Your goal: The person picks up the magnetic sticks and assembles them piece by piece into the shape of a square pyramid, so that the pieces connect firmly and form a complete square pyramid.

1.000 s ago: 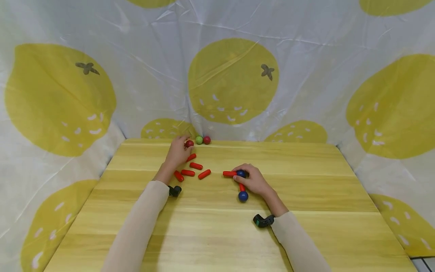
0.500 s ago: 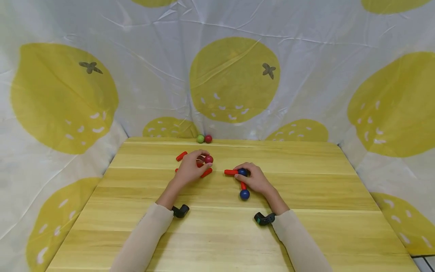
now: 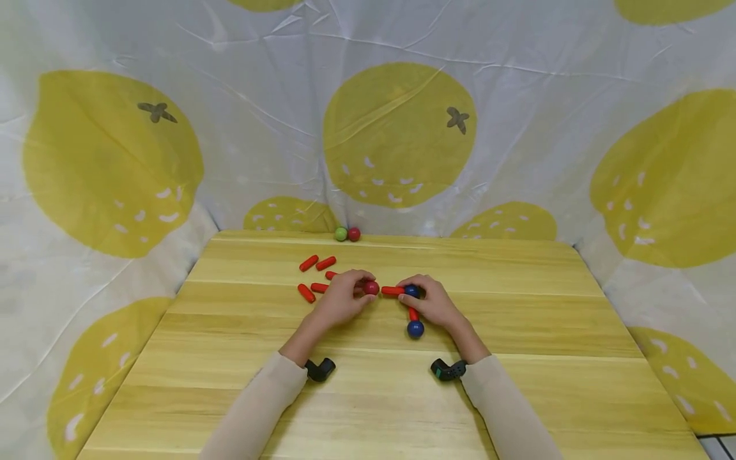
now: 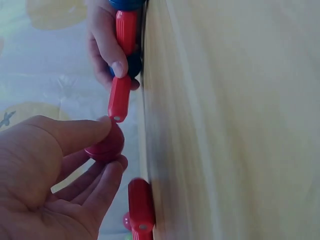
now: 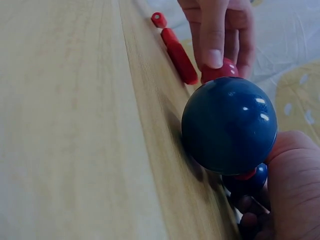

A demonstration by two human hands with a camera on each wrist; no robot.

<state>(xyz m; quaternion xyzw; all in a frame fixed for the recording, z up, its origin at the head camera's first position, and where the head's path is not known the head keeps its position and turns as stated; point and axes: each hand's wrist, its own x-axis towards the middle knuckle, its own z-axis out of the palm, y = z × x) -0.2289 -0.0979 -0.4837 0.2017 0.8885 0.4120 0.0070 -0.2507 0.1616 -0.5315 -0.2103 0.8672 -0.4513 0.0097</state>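
My left hand (image 3: 340,301) pinches a crimson ball (image 3: 371,288) between thumb and fingers. Just right of that ball lies the free end of a red rod (image 3: 393,291); a narrow gap shows in the head view. My right hand (image 3: 434,304) grips the blue ball (image 3: 411,291) at the rod's other end. From this joint a second red rod (image 3: 414,314) runs toward me to another blue ball (image 3: 416,329), which looms large in the right wrist view. A pale dot marks the rod's end face in the left wrist view.
Several loose red rods (image 3: 306,293) lie left of and behind my left hand. At the table's back edge a green ball (image 3: 341,234) sits beside another crimson ball (image 3: 354,234). A lemon-print cloth (image 3: 517,147) hangs behind the wooden table (image 3: 517,306).
My left hand has carried the crimson ball from the back left, rightward and nearer, to the red rod's free end. My right hand keeps its grip in place.
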